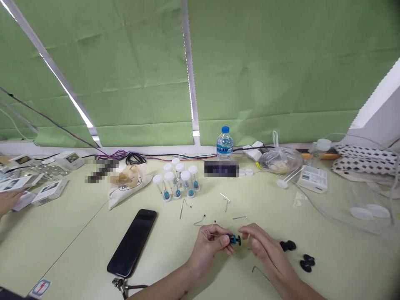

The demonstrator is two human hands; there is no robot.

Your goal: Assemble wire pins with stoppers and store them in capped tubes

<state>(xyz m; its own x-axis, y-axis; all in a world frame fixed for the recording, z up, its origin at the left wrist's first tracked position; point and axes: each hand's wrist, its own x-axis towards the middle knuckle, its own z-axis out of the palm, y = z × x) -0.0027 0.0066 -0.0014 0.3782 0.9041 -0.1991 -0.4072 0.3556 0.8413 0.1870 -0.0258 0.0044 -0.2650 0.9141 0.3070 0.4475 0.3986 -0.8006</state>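
My left hand [210, 246] pinches a small blue part with a black disc [235, 239] on its right end. A thin bent wire with a red tip [215, 221] shows at the back of that hand, and I cannot tell whether it is held too. My right hand [264, 248] is close to the disc, thumb and forefinger apart, with no object clearly between them. A hex key [260, 273] lies partly under the right wrist. Beyond the hands are more hex keys [240, 218] and bent wires with dark tips [200, 221]. Black discs [308, 262] lie to the right.
Several white-capped clear tubes [177, 185] with blue parts stand beyond my hands. A phone [133, 243] lies left, near a cloth pouch [129, 185]. At the back are a water bottle [224, 143] and a plastic bag [281, 158]. Another person's hand [11, 201] touches boxes at far left.
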